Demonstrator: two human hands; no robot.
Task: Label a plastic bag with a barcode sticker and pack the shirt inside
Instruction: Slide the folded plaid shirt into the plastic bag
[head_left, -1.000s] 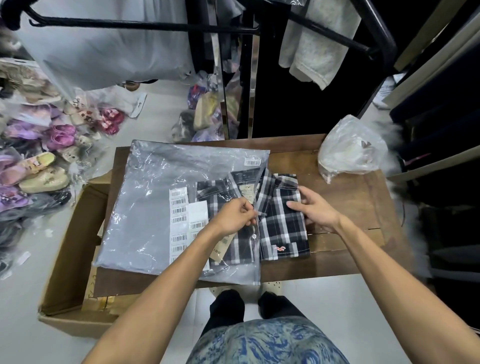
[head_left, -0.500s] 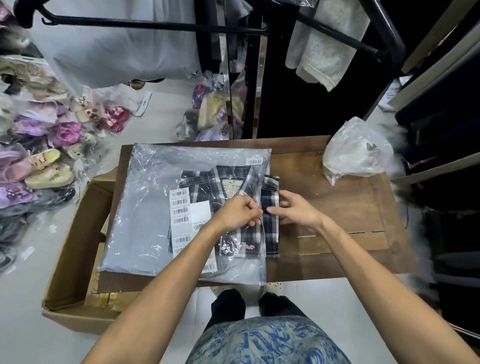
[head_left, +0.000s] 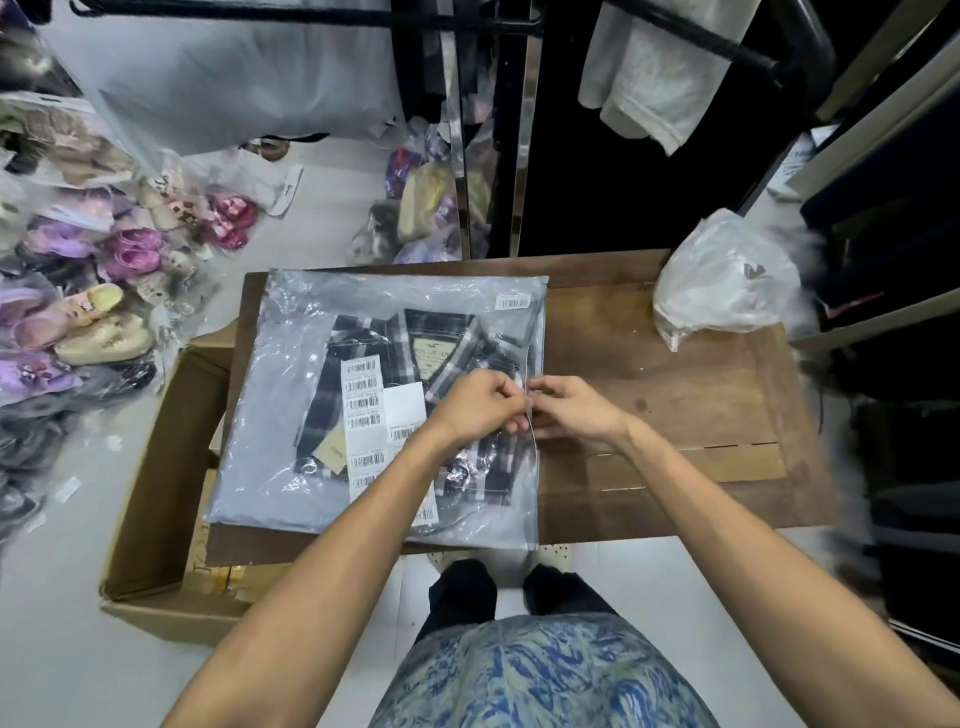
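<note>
A clear plastic bag (head_left: 291, 415) lies flat on the wooden table (head_left: 675, 395). The folded black-and-white plaid shirt (head_left: 415, 343) sits fully inside it, collar toward the far side. A barcode sticker (head_left: 513, 302) is stuck near the bag's far right corner. A sheet of barcode stickers (head_left: 363, 410) shows through the plastic beside the shirt. My left hand (head_left: 480, 405) and my right hand (head_left: 571, 410) meet at the bag's open right edge, both pinching the plastic there.
A crumpled white plastic bag (head_left: 722, 280) rests on the table's far right. An open cardboard box (head_left: 161, 493) stands on the floor at the left. Bagged shoes (head_left: 93, 291) pile up further left. A clothes rack (head_left: 488, 130) rises behind the table.
The shirt has slid leftward, fully into the bag. My right hand moved from the shirt's right side to the bag's edge, where it now meets my left hand.
</note>
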